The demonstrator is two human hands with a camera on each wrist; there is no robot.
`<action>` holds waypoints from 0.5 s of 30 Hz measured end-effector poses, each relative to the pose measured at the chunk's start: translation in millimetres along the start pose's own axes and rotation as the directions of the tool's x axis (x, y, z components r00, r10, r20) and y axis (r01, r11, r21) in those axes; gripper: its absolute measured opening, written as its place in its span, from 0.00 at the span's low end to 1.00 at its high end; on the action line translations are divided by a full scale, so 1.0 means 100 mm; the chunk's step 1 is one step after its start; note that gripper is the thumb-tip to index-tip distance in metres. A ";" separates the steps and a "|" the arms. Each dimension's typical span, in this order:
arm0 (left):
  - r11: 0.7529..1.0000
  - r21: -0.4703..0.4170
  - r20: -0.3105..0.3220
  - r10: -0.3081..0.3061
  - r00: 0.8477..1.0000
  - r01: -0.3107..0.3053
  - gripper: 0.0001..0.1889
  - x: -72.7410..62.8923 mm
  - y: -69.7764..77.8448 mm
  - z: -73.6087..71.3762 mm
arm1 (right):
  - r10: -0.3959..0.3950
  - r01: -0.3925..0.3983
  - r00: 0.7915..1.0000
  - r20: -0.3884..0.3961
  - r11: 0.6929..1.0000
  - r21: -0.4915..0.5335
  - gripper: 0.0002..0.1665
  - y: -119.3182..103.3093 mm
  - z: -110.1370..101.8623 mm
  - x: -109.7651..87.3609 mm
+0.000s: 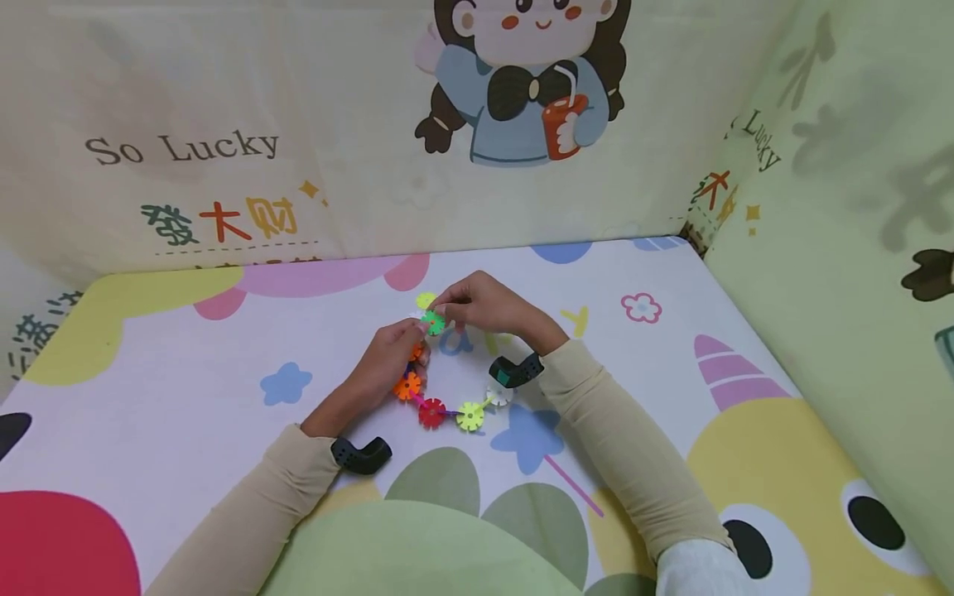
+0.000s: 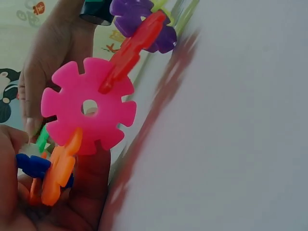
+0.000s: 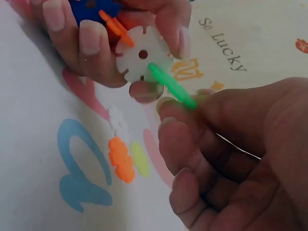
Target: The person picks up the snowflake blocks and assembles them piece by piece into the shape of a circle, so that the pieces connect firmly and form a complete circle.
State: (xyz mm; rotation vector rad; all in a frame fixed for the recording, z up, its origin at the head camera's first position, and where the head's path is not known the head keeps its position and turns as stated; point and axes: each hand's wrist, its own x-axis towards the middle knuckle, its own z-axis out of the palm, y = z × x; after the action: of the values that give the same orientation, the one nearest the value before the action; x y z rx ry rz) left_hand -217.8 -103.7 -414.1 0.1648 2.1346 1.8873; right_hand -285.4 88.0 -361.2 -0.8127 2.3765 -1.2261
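My left hand (image 1: 383,360) pinches a white notched disc (image 3: 132,60) between thumb and fingers, at one end of a chain of interlocking plastic snowflake discs. My right hand (image 1: 488,302) pinches a green disc (image 3: 174,87), whose edge meets the white one's rim. Beyond the white disc, the chain runs through an orange disc and a blue disc (image 3: 84,12) at the left fingers. In the left wrist view a pink disc (image 2: 65,103) joins a red disc (image 2: 132,53) and a purple one (image 2: 127,19). Farther along, a yellow-green disc (image 1: 470,406) shows in the head view.
Loose discs lie on the cloth beyond the hands: an orange one (image 3: 121,161), a yellow one (image 3: 140,159) and a white one (image 3: 117,121). The printed table cloth (image 1: 328,463) meets a hanging cloth backdrop (image 1: 358,182) behind and another at the right.
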 end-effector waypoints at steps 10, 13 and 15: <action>0.985 -0.150 -0.046 -0.089 0.995 0.081 0.20 -0.02 0.07 0.01 | 0.056 -0.071 0.990 -0.129 0.990 -0.122 0.14 0.13 0.04 0.07; 0.984 -0.163 -0.040 -0.072 0.997 0.065 0.20 -0.04 0.06 0.00 | 0.076 -0.102 0.980 -0.182 0.985 -0.138 0.13 0.17 0.06 0.08; 0.981 -0.184 -0.040 -0.064 0.997 0.056 0.20 -0.05 0.06 0.00 | 0.092 -0.118 0.978 -0.187 0.983 -0.137 0.13 0.19 0.08 0.09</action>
State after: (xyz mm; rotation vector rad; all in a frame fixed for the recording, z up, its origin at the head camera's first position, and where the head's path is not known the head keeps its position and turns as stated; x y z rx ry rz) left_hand -213.2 -104.0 -407.2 0.0185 1.9569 2.0565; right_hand -294.3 86.3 -381.4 -0.6320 2.6452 -1.1355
